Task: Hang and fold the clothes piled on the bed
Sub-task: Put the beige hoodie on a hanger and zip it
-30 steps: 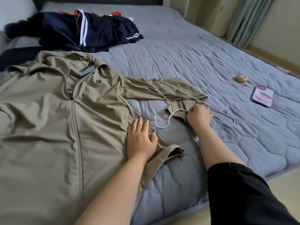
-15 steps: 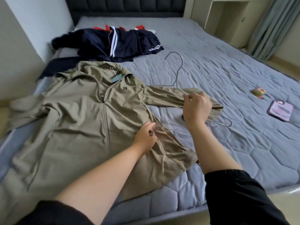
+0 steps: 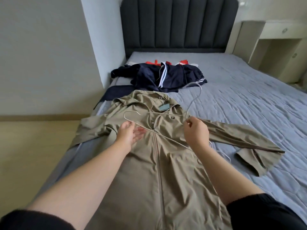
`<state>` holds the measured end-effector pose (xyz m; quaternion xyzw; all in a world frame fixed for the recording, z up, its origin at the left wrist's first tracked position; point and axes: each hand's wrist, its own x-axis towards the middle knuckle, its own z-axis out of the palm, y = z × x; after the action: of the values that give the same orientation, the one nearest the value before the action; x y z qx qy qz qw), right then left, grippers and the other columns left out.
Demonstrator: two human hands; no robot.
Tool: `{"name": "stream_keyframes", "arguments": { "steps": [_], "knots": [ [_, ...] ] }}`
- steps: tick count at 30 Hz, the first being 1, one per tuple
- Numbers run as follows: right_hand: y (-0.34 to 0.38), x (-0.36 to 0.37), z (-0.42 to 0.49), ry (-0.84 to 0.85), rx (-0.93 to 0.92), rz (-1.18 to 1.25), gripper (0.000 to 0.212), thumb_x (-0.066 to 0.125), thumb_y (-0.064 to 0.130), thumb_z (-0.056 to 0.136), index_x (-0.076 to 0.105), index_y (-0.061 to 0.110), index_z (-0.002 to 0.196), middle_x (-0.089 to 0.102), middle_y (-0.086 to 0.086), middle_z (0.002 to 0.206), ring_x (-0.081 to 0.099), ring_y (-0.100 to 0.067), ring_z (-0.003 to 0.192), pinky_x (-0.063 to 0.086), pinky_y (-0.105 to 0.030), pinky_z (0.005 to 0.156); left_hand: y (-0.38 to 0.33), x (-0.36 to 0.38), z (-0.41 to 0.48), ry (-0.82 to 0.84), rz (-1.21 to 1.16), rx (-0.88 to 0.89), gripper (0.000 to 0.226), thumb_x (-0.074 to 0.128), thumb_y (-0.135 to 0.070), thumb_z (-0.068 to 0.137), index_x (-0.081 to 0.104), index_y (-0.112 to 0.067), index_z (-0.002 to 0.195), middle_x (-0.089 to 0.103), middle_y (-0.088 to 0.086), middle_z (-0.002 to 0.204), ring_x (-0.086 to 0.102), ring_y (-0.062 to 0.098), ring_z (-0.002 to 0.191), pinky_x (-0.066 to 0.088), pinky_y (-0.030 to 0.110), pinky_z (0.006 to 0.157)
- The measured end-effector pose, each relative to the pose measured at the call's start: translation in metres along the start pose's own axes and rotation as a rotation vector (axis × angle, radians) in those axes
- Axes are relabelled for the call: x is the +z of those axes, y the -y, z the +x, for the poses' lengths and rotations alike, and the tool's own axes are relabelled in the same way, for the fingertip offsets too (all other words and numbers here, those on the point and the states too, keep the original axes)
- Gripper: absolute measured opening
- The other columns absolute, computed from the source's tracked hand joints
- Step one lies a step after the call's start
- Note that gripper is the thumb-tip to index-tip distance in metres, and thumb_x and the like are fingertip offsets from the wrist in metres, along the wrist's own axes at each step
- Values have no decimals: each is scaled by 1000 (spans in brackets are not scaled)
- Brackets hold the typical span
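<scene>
Khaki zip jacket (image 3: 159, 163), thin and creased, lies flat along the left edge of the quilted grey bed (image 3: 249, 105). Right hand (image 3: 196, 131) pinches a thin white wire hanger (image 3: 193, 101) at its neck. Left hand (image 3: 128, 134) is open, fingers blurred, touching the hanger's lower bar. Navy striped clothes (image 3: 166, 78) are heaped near the headboard.

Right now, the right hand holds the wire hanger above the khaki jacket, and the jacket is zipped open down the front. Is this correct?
Not quite. The head view shows the jacket zipped closed down the front, not open. The rest is right: the right hand holds the wire hanger above it.
</scene>
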<state>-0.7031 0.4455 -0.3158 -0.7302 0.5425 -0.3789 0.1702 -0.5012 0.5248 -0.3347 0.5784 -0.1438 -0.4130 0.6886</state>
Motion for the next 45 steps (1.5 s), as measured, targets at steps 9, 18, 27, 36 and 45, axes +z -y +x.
{"name": "stream_keyframes", "arguments": {
  "steps": [9, 18, 27, 36, 45],
  "knots": [
    [-30, 76, 80, 283, 196, -294, 33, 41, 11, 90, 57, 2, 116, 53, -21, 123, 50, -37, 111, 44, -40, 90, 27, -9, 80, 90, 653, 110, 33, 42, -2, 93, 57, -13, 120, 68, 9, 89, 63, 19, 71, 46, 21, 55],
    [-111, 143, 48, 151, 202, -588, 39, 31, 26, 101, 64, 7, 109, 55, -10, 117, 48, -28, 115, 36, -42, 94, 21, -7, 161, -90, 1071, 325, 42, 41, -10, 94, 51, -25, 133, 64, 2, 119, 58, 22, 99, 44, 29, 81],
    [-120, 152, 54, 129, 172, -649, 30, 38, 22, 97, 65, 9, 103, 54, -8, 116, 46, -27, 114, 33, -41, 95, 9, 40, 222, 138, 1718, 256, 61, 28, -45, 101, -12, -46, 147, 54, 13, 129, 58, 30, 98, 41, 34, 70],
    [-129, 155, 56, 110, 117, -648, 27, 41, 19, 95, 66, 9, 97, 55, -10, 111, 47, -29, 108, 31, -41, 95, -10, 48, 226, -162, 1783, 314, 64, 25, -55, 99, 60, -7, 118, 60, 15, 120, 56, 34, 108, 37, 35, 75],
    [-101, 121, 45, 284, 132, -381, 33, 42, 20, 98, 65, 0, 112, 34, -13, 150, 32, -29, 136, 27, -38, 110, -40, -14, 151, -335, 1179, 261, 20, 71, -22, 83, 66, -10, 98, 67, 11, 102, 62, 34, 94, 51, 35, 77]
  ]
}}
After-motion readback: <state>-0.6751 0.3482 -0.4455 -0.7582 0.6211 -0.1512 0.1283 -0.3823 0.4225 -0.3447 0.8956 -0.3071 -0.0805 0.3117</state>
